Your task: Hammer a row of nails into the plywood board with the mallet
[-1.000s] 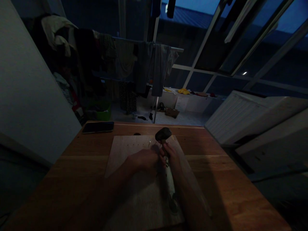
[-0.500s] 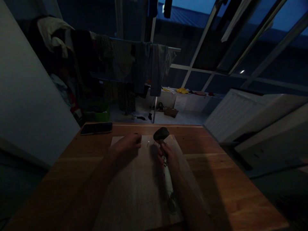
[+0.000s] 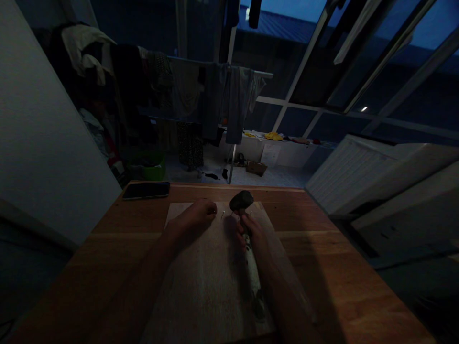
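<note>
A hammer [image 3: 254, 272] with a dark head and a worn, pale handle is in my right hand [image 3: 254, 230], gripped close below the head. Its head hovers over the far part of a wooden board [image 3: 201, 282]. My left hand [image 3: 203, 211] is over the board's far left part, fingers pinched together; whatever they hold, if anything, is too dark and small to make out. Just right of those fingertips a thin nail [image 3: 223, 214] stands up from the board, slightly tilted. Another small thin piece shows beside the hammer head, partly hidden.
The board lies on a wooden table [image 3: 322, 258]. A dark phone [image 3: 146, 190] rests at the table's far left corner. Beyond the table are a drying rack with clothes [image 3: 238, 102], a green basket [image 3: 158, 167] and a small brown box [image 3: 256, 167]. White panelled furniture [image 3: 353, 169] stands on the right.
My left hand has moved slightly right, closer to the standing nail. The hammer stays in my right hand at nearly the same place. The whole view has shifted a little.
</note>
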A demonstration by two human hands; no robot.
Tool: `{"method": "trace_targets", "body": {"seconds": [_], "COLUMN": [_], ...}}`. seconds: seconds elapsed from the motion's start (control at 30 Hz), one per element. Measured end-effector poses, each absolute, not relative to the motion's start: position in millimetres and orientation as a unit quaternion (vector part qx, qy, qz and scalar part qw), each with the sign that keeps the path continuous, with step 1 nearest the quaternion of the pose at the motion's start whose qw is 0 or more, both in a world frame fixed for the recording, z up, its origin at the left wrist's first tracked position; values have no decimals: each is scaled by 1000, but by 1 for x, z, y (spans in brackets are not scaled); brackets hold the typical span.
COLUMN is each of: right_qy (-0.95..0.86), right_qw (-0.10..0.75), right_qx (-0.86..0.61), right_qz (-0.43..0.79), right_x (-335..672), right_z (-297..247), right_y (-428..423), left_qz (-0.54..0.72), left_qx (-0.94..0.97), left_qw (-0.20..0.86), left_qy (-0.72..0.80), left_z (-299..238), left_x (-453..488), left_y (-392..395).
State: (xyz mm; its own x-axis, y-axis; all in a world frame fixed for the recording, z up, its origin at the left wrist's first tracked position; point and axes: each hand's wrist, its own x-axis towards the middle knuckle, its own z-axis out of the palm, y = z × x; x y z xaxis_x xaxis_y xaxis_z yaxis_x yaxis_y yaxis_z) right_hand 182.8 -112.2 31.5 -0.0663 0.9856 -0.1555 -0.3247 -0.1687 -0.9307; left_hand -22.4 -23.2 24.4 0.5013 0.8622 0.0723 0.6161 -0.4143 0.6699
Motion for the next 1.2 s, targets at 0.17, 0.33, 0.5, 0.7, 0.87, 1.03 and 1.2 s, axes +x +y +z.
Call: {"method": "trace_targets", "body": {"seconds": [0.17,0.33,0.5,0.7,0.87,1.03,1.2], "right_qy": [-381,-395,-394,-415,-437,-447,-462], "right_qw": [519,489,471,482,457,467,461], "right_qx": [-424,-414,-405,-390,-403,-401,-401], "right_qz": [637,658,677,666,662,649,642], "right_x": [177,174,167,160,159,158,157], "right_z": [29,27,23,16,15,18,18], "right_y": [-111,-114,-116,-117,-119,-120,-120], "left_qz": [233,256,272,281,289,291,288], "left_qx": [822,802,796,794,774,780,781], "left_qw": [324,331,338,356,371,381,382], "left_qy": [407,425,422,405,424,403,402], "left_z": [10,7,11,4,0,1,-2], "left_x": [-26,-25,-25,-27,-25,-26,-25], "left_y": [-12,-8,-11,-8,-8,-10,-8]}}
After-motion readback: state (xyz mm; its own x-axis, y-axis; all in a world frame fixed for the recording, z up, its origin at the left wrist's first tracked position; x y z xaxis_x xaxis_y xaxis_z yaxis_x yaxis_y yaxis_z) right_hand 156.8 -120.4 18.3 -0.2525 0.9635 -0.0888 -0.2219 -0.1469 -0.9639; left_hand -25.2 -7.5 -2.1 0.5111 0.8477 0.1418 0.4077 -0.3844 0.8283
